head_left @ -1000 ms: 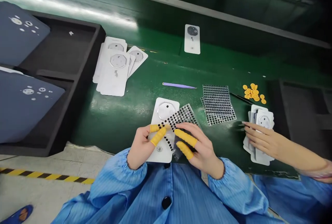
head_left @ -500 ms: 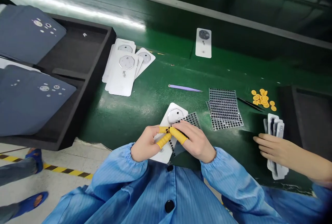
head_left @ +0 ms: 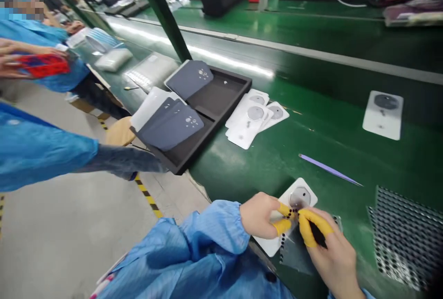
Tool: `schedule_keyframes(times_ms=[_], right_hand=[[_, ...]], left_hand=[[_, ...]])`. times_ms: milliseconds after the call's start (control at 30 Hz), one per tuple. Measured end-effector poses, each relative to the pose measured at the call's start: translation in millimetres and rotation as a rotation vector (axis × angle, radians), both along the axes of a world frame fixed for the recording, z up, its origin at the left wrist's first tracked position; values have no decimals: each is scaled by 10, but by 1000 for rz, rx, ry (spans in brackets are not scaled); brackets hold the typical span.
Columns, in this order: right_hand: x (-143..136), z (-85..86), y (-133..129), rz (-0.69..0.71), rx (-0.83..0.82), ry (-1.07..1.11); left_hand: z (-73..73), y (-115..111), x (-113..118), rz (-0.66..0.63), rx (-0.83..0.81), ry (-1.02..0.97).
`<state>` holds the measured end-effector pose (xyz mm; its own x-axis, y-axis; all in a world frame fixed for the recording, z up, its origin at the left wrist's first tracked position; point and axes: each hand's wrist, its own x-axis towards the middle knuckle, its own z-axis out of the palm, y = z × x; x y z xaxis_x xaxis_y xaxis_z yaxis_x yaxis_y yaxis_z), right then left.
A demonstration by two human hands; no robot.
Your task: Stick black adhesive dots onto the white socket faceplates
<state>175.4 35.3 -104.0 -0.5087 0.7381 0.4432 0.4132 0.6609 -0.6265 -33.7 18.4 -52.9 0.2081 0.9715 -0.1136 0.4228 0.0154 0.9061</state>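
My left hand (head_left: 265,216), with yellow finger covers on thumb and forefinger, pinches the end of a clear strip with black dots (head_left: 293,212). Close beside it, my right hand (head_left: 328,241) has its yellow-covered fingertips pressed together at the same strip. A dark object shows between the right fingers, too hidden to name. Beneath both hands lies a white phone-shaped card (head_left: 271,246) with a grey octagonal camera print. A clear sheet with black dots (head_left: 299,257) lies partly over the card, under my right hand.
Purple tweezers (head_left: 328,169) lie beyond my hands. Dotted sheets (head_left: 404,239) are at right, a single white card (head_left: 382,123) at far right. White cards (head_left: 244,133) are piled beside a black tray (head_left: 216,128) holding dark blue panels (head_left: 173,126). People in blue stand at left.
The view has swung left, so people and more of the bench show, while the yellow discs and another person's hand at right are out of sight. My right fingers have shifted at the strip.
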Motion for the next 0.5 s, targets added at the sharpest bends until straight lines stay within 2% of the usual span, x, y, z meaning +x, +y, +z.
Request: schedule_keyframes(times_ms=[100, 167, 267, 300, 367, 433, 500], right_hand=[[56, 4, 7, 1, 52, -32], [71, 72, 2, -16, 118, -68], [33, 250, 14, -109, 247, -100], [10, 316, 18, -154, 297, -107], [-35, 438, 7, -234, 376, -111], [-67, 538, -35, -263, 407, -106], [-87, 611, -91, -226, 400, -101]], left_hand=[[68, -65, -214, 167, 12, -8], [127, -142, -321, 302, 12, -27], [173, -228, -291, 466, -89, -278], [173, -242, -226, 472, -140, -416], [160, -258, -41, 407, -205, -630], [163, -287, 164, 339, -212, -712], [200, -338, 325, 344, -213, -746]])
